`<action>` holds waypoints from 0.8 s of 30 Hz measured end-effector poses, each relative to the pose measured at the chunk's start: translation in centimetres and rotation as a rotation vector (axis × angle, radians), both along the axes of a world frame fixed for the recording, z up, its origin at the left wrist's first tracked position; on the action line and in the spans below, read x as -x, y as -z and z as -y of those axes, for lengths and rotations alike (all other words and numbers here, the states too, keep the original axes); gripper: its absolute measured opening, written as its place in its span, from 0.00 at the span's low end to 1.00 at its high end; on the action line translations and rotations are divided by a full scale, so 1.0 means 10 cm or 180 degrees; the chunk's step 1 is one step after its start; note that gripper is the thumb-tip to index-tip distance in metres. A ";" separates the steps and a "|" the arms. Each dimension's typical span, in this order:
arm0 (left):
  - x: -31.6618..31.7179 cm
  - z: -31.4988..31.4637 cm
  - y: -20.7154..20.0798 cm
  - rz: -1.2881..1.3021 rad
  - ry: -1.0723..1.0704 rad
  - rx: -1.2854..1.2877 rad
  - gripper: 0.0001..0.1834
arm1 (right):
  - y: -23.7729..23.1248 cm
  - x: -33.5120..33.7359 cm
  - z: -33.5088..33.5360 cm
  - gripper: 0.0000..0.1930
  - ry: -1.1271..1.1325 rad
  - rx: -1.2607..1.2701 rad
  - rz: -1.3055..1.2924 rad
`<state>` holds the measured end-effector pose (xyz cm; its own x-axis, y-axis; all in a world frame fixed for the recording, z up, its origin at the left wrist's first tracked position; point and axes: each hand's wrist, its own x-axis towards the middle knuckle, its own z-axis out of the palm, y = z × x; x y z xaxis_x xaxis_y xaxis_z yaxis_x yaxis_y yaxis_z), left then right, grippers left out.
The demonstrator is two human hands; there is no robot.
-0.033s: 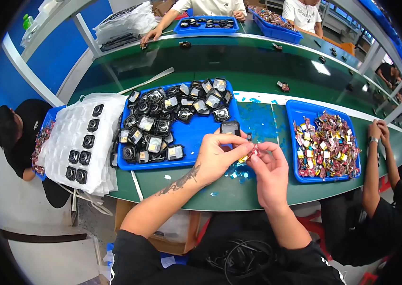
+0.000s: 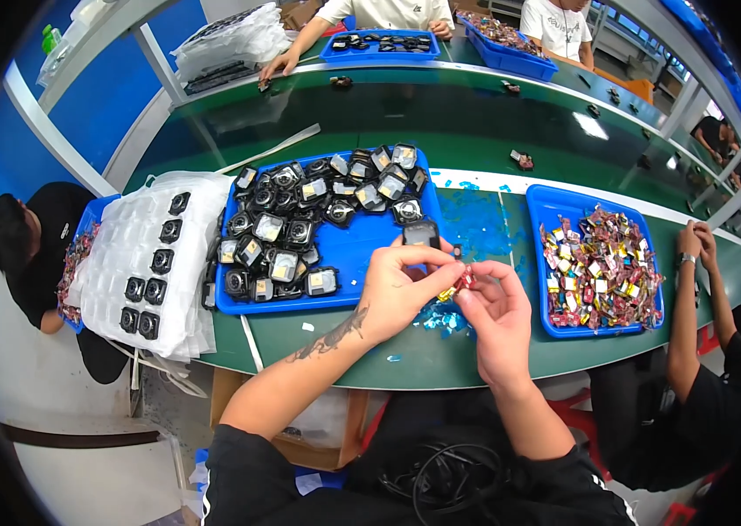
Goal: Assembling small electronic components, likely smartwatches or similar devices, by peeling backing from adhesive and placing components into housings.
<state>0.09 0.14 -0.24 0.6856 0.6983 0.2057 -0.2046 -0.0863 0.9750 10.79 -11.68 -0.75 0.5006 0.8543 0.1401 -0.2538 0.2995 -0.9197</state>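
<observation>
My left hand (image 2: pixel 398 287) is closed round a black square housing (image 2: pixel 421 234), which sticks up past its fingers above the table. Between the fingertips of both hands is a small red-and-yellow circuit piece (image 2: pixel 465 280), partly hidden by the fingers. My right hand (image 2: pixel 500 320) pinches the piece from the right. Left of the hands, a blue tray (image 2: pixel 361 263) holds many black square housings (image 2: pixel 285 266), some with clear or pale windows. To the right, another blue tray (image 2: pixel 594 332) carries a heap of small red, yellow and white circuit pieces (image 2: pixel 601 273).
White plastic trays (image 2: pixel 103 272) with several black housings are stacked at the left. Blue film scraps (image 2: pixel 447 322) lie on the green table (image 2: pixel 361 361). Beyond a pale rail runs a green belt (image 2: pixel 423 101) with scattered small parts. Other people sit at left, right and across.
The black housing in my left hand tips slightly and sits a little lower and further left. Otherwise both hands keep nearly the same pose.
</observation>
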 end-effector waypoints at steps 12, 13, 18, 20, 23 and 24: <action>0.00 0.05 -0.08 -0.0363 -0.1093 -0.3059 0.09 | -0.43 -0.54 -0.10 0.06 -0.0521 0.0894 0.1678; -0.01 0.05 -0.07 -0.0331 -0.1072 -0.3103 0.09 | -0.43 -0.55 -0.10 0.06 -0.0540 0.0835 0.1603; 0.01 0.06 -0.10 -0.0372 -0.1074 -0.3193 0.09 | -0.44 -0.57 -0.06 0.06 -0.0689 0.0873 0.1600; 0.00 0.03 -0.08 -0.0390 -0.1069 -0.3450 0.09 | -0.46 -0.58 -0.08 0.06 -0.0693 0.0907 0.1620; 0.00 0.03 -0.08 -0.0453 -0.1034 -0.3553 0.10 | -0.49 -0.59 -0.08 0.07 -0.0767 0.0922 0.1803; 0.00 0.03 -0.08 -0.0462 -0.1038 -0.3555 0.10 | -0.50 -0.59 -0.08 0.07 -0.0819 0.0912 0.1969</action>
<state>0.12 -0.17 0.54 0.5748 0.3264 0.7503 0.0923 -0.9370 0.3369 16.68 -10.86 4.23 0.1805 0.9798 0.0856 0.3081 0.0263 -0.9510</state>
